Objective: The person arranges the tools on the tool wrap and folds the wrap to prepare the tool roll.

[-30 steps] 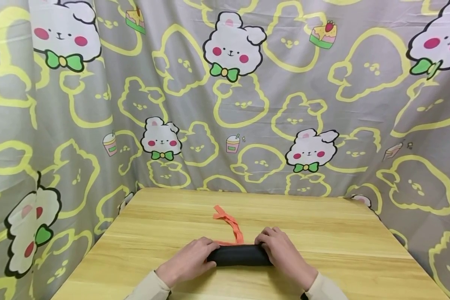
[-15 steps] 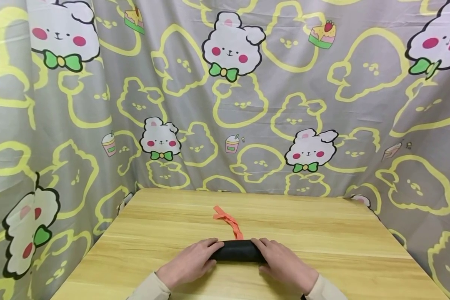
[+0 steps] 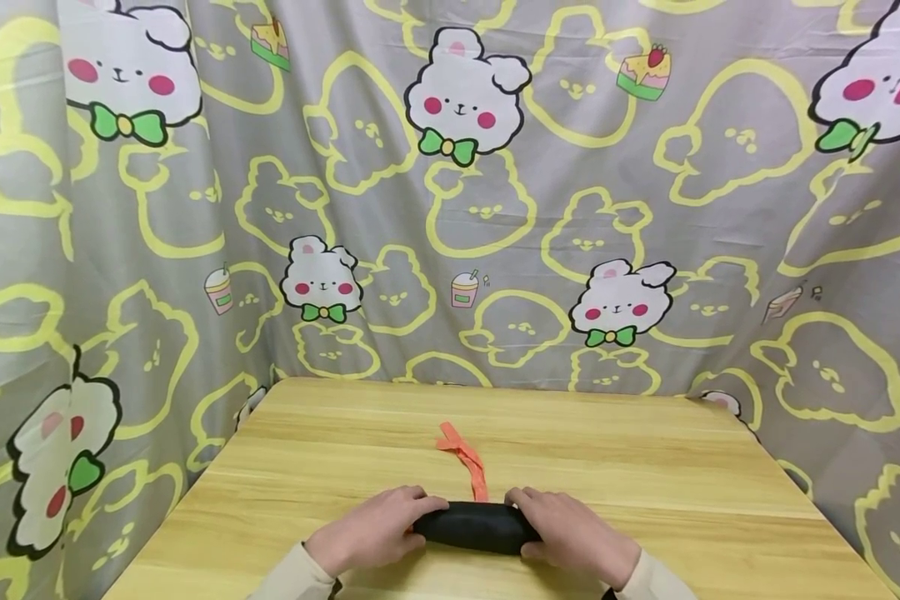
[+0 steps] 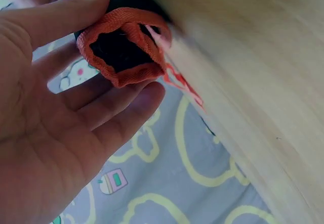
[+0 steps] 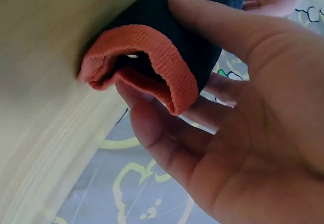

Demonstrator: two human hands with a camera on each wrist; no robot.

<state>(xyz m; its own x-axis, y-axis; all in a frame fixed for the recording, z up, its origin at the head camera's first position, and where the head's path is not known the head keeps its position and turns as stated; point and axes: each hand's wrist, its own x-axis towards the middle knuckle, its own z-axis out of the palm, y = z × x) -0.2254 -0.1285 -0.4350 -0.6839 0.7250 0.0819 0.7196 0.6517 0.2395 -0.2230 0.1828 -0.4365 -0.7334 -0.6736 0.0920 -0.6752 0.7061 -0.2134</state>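
A black cloth roll (image 3: 476,527) with orange edging lies crosswise near the front of the wooden table (image 3: 615,450). My left hand (image 3: 378,529) holds its left end, thumb on one side and fingers on the other. At the opposite end, my right hand (image 3: 576,533) grips the roll in a similar way. Orange binding (image 4: 96,57) rims the hollow left end in the left wrist view. The right wrist view shows orange binding (image 5: 174,67) around the right opening. From behind the roll, an orange tie strap (image 3: 471,458) runs away across the tabletop; its near part is hidden.
A grey curtain (image 3: 390,200) with yellow outlines and white bunny prints hangs behind the table and along both sides. The table's back edge meets the curtain.
Both hands and the roll moved slightly away, then back toward the front edge. The roll now tilts slightly, right end nearer. The strap has shifted a little toward me and right.
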